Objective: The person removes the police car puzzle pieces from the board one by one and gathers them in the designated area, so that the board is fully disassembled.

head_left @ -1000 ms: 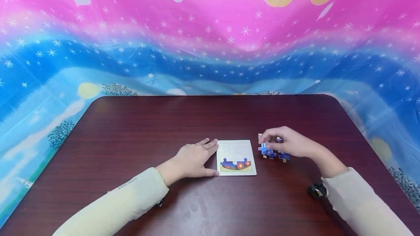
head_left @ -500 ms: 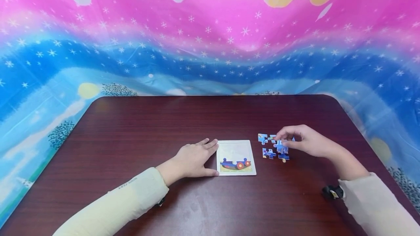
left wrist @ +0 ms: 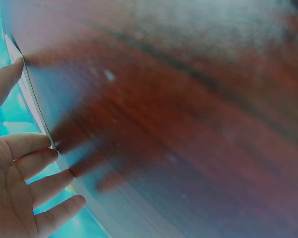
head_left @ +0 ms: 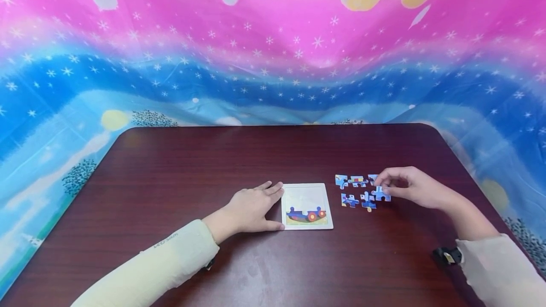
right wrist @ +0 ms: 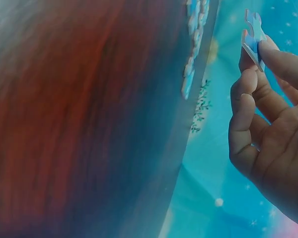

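Note:
My left hand lies on the table with its fingers spread straight, touching the left edge of a white puzzle tray. Pieces along the tray's bottom form part of a blue vehicle with red and yellow wheels; above them the base is bare. In the left wrist view, the left hand's thumb and fingertips meet the tray's thin edge. Between thumb and fingers, my right hand pinches a light blue puzzle piece above the table. The right wrist view shows this puzzle piece held tilted, clear of the table.
Several loose puzzle pieces lie in two rough rows right of the tray, one partly hidden by the right hand. The dark wooden table ends at a printed pink and blue cloth behind it.
My right hand has moved right across the loose pieces, carrying the light blue piece from their left side to their right side and uncovering them. The left hand and tray stay put.

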Tool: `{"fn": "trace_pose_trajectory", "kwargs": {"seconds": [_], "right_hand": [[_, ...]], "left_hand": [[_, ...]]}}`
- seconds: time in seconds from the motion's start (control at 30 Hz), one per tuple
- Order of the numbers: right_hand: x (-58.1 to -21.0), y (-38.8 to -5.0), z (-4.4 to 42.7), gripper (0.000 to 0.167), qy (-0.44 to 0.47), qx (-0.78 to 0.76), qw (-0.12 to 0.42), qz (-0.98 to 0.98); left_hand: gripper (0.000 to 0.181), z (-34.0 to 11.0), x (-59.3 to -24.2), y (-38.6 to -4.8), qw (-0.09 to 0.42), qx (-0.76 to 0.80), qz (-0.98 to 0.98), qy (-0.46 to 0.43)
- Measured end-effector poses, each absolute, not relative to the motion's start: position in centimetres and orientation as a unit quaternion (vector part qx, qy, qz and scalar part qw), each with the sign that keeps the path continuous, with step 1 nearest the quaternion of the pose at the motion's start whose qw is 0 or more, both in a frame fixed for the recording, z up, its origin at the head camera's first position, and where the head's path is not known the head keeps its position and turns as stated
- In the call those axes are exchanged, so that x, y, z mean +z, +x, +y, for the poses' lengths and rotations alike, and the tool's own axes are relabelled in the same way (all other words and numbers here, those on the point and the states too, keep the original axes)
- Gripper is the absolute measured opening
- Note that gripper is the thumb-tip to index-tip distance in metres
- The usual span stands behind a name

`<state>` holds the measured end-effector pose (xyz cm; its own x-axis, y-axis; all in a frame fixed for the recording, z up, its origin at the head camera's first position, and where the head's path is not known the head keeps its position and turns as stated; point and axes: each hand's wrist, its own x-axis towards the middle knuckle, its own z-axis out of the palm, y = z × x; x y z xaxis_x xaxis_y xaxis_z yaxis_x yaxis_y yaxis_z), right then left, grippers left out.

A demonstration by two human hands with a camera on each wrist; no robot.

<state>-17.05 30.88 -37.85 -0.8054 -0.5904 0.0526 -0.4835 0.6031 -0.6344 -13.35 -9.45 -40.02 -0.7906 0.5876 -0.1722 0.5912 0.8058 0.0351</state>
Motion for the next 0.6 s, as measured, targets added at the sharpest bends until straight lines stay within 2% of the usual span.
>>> {"fn": "trace_pose_trajectory", "kwargs": {"seconds": [0.6], "right_hand": [[-39.1,-17.6,32.7,0.019,-0.291,-0.339,0.165,0.880]], "left_hand": [[0.088,-9.5,-40.1,-13.4,0.082,-0.010,0.945,0.315]]}}
